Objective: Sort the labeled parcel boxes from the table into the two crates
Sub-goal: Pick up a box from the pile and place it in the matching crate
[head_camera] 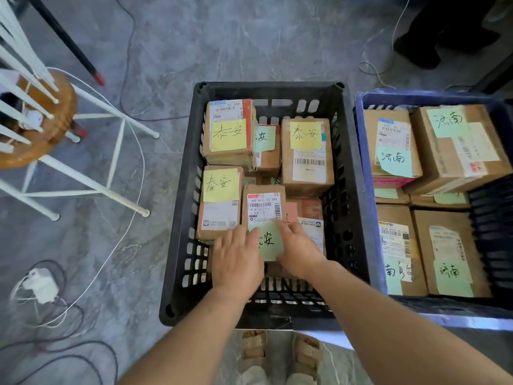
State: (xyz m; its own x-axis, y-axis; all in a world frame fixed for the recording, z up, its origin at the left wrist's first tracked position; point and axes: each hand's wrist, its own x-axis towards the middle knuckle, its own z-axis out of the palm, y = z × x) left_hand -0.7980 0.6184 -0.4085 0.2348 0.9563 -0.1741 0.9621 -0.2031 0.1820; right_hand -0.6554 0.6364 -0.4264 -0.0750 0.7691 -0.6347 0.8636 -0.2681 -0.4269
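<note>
A black crate (177, 245) stands on the floor in front of me, holding several brown parcel boxes with yellow notes (229, 134) and green notes. Both my hands lie on one box (263, 207) at the crate's near side, which carries a white shipping label and a green note. My left hand (237, 259) covers the box's left near corner with straight fingers. My right hand (298, 248) presses its right side, fingers extended. To the right, a blue crate (363, 190) holds several boxes with green notes (447, 122).
A round wooden stool (41, 129) with white legs stands at the left. White and dark cables and a charger (41, 284) lie on the grey floor. Another person's dark shoes (424, 51) are at the top right. My sandalled feet (280, 354) are below the black crate.
</note>
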